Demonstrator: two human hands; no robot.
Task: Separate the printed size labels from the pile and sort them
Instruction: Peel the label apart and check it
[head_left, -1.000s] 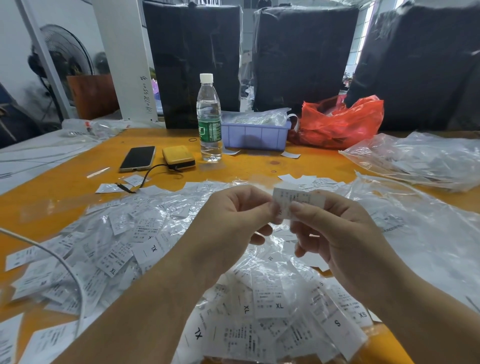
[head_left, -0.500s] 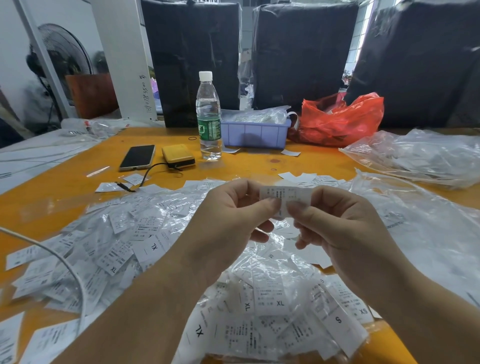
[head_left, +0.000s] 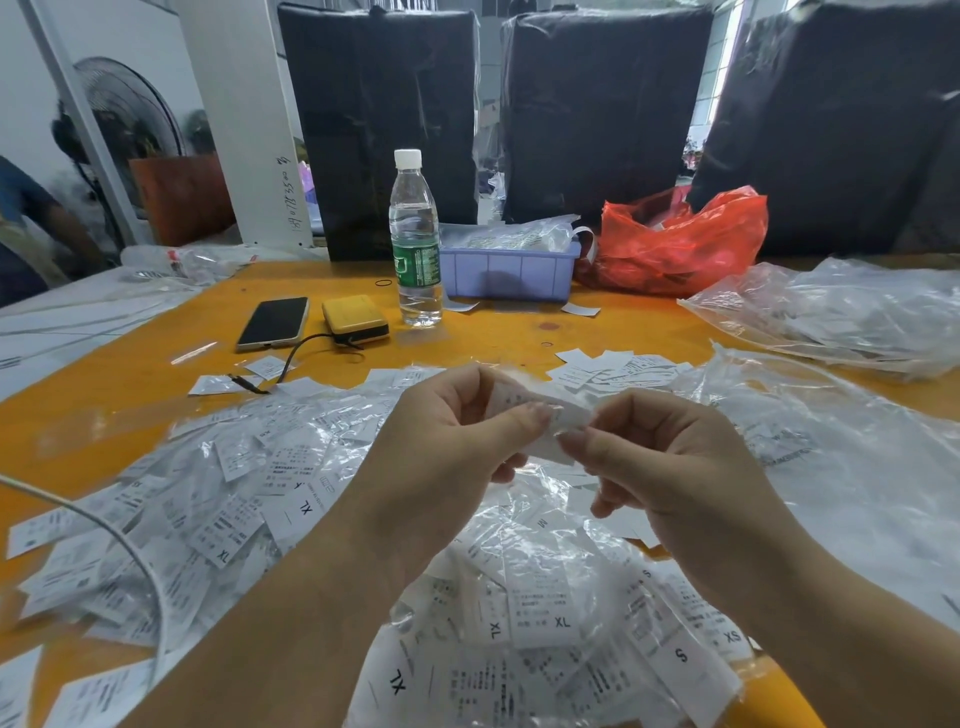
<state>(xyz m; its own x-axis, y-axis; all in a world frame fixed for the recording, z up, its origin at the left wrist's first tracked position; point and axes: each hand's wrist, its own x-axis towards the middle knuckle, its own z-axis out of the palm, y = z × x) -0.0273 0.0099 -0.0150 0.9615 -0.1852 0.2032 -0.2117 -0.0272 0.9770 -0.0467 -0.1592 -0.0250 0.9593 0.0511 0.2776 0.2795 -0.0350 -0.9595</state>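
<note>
A big pile of white printed size labels (head_left: 218, 499) marked XL, S, XS and M covers the orange table (head_left: 130, 374) on crumpled clear plastic. Above the pile, my left hand (head_left: 441, 441) and my right hand (head_left: 660, 457) pinch one white label (head_left: 540, 410) between thumbs and fingertips. The label is blurred and bent between the hands. A small group of labels (head_left: 613, 369) lies apart just behind my hands.
At the back stand a water bottle (head_left: 415, 239), a purple tray (head_left: 506, 273) with bagged labels, and a red plastic bag (head_left: 680, 244). A phone (head_left: 272, 322) and a yellow power bank (head_left: 356, 319) lie left. Clear plastic bags (head_left: 841, 317) fill the right. A white cable (head_left: 130, 551) crosses the left pile.
Both hands stayed above the pile, and the label between them has bent and tilted, now blurred by motion. The pile has not shifted.
</note>
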